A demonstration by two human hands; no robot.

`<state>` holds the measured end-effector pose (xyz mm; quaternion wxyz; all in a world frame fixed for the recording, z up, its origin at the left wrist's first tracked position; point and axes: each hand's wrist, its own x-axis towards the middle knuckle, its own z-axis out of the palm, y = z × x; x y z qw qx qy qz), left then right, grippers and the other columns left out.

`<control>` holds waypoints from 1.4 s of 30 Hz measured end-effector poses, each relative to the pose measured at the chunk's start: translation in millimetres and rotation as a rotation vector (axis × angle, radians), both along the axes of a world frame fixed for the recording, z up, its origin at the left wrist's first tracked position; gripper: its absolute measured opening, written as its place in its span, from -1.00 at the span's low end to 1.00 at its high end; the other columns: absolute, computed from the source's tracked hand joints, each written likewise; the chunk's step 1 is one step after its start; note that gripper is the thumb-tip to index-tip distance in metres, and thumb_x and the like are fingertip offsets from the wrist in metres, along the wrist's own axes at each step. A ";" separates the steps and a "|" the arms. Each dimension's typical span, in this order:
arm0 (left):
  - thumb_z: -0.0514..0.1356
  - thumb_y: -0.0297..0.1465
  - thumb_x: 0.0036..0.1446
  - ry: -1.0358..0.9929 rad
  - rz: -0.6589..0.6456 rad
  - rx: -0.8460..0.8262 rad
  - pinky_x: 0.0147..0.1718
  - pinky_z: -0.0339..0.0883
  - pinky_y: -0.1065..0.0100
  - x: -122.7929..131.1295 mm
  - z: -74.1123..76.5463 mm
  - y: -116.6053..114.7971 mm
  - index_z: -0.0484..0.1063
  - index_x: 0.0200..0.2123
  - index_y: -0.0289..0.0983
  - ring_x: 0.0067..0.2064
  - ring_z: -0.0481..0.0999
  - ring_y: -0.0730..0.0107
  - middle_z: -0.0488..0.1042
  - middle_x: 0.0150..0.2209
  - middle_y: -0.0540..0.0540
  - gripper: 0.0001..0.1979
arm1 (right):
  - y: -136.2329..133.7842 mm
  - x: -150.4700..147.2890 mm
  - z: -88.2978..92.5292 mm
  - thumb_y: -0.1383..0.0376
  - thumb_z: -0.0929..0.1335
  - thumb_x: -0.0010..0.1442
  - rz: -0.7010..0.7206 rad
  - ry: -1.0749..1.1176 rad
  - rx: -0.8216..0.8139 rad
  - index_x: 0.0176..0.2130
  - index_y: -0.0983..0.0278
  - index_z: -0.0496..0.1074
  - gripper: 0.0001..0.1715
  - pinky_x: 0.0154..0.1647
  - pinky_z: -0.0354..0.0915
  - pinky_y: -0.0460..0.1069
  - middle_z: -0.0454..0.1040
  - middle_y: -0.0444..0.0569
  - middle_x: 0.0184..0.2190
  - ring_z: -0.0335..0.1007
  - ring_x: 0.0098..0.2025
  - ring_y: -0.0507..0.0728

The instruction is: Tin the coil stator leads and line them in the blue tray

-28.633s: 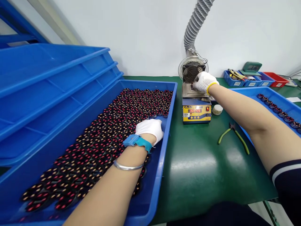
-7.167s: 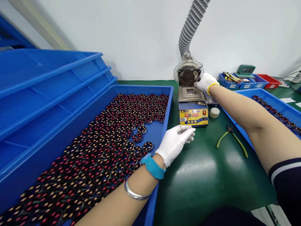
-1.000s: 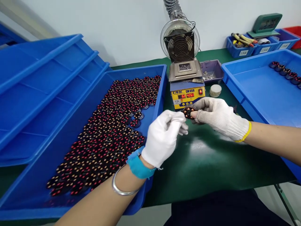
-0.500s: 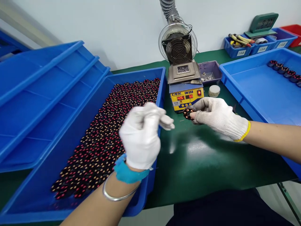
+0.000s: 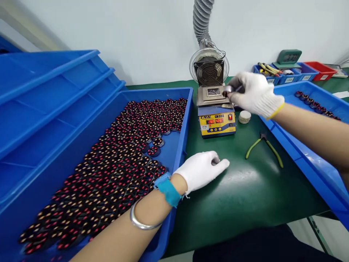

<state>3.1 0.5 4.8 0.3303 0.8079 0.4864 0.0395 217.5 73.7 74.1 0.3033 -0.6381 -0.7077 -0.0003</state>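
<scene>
My right hand (image 5: 249, 91), in a white knit glove, is closed on a small round black part (image 5: 226, 93). It holds the part at the right edge of the solder pot (image 5: 201, 95), beside the square well of silvery solder; motion blur hides the part's details. My left hand (image 5: 203, 169), gloved in white, rests low over the green table (image 5: 234, 207) with its thumb stretched out and fingers curled. Nothing shows between thumb and fingers. Left of it, many similar round parts with red and tan spots (image 5: 117, 160) fill much of a blue tray (image 5: 183, 145).
Green-handled cutters (image 5: 262, 137) lie right of the pot, near a round white tin (image 5: 244, 116). A second blue tray (image 5: 289, 127) at right holds a row of parts. A fan with a grey duct (image 5: 202, 22) stands behind the pot. Stacked blue trays (image 5: 54, 94) lean at left.
My right hand has moved up and away, carrying the round part to the solder pot. My left hand has come down to the right, from above the tray to the table. The cutters are now uncovered.
</scene>
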 end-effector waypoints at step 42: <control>0.32 -0.24 0.00 -1.008 0.521 -0.197 -0.17 0.42 0.26 -3.9 -6.5 18.6 0.42 -0.01 -0.38 -0.26 0.53 0.36 0.55 -0.18 -0.19 -0.49 | 17.9 -76.2 10.2 0.11 0.47 -0.02 0.227 0.108 -0.334 -0.32 0.22 0.57 -0.73 -0.42 0.37 0.00 0.49 -0.08 -0.54 0.43 -0.48 0.08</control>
